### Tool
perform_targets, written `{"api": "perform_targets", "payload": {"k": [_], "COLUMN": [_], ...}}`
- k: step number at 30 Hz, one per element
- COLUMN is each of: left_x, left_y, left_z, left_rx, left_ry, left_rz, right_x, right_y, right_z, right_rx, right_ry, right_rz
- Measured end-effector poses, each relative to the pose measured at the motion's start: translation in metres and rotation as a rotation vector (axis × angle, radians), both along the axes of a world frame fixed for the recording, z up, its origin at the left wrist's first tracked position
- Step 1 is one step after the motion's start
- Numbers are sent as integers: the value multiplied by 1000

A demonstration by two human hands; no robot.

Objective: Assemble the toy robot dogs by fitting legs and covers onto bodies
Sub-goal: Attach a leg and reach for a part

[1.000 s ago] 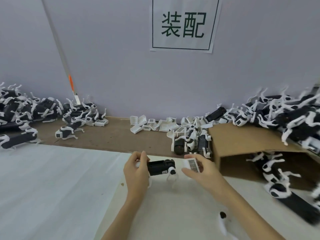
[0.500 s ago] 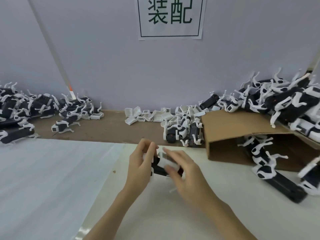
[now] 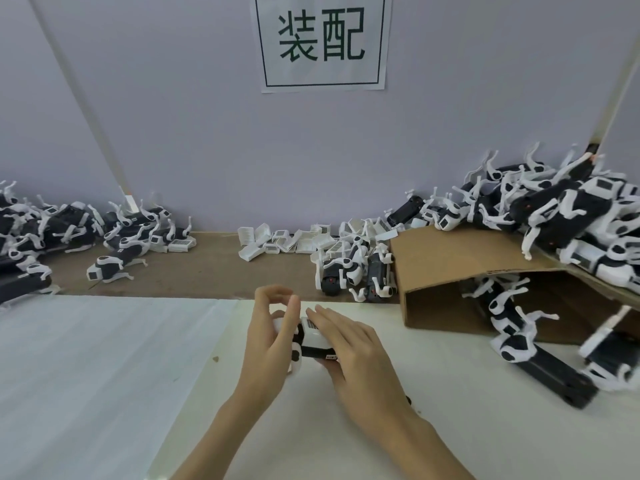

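Since 0.5 s ago, the right hand [image 3: 349,344] has been laid flat, fingers straight, on the white cover [image 3: 313,336] atop the toy body [image 3: 317,351] at frame center; the body's end is gripped by the left hand [image 3: 268,336]. Loose covers [image 3: 277,242] lie behind, a cardboard box [image 3: 446,261] at right.

black toy dog body [image 3: 317,351], white cover [image 3: 311,332] on top

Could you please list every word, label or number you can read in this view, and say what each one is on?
"装配": large dark green characters inside a thin rectangular border on the white paper sign stuck to the wall.
Small label on the black toy body under the right hand: too small to read.
Barcode-like stickers on the loose white covers along the wall: blurred, not readable.
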State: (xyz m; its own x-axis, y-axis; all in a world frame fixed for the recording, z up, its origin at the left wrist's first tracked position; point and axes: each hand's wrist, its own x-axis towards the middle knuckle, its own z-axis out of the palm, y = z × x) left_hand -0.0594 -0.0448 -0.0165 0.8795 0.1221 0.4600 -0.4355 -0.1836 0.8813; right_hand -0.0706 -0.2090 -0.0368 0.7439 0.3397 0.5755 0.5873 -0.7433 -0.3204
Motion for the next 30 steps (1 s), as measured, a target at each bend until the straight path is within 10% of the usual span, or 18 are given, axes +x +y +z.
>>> {"api": "perform_targets", "payload": {"k": [5,30], "left_x": [3,5], "left_y": [9,2], "left_z": [-2,-8], "left_rx": [222,101], "left_ry": [4,78], "left_rz": [-131,-196], "right_x": [2,2], "right_y": [-7,-5], "right_z": [-1,0], "right_rx": [54,84], "right_ry": [29,56], "right_rz": [-50,-34]}}
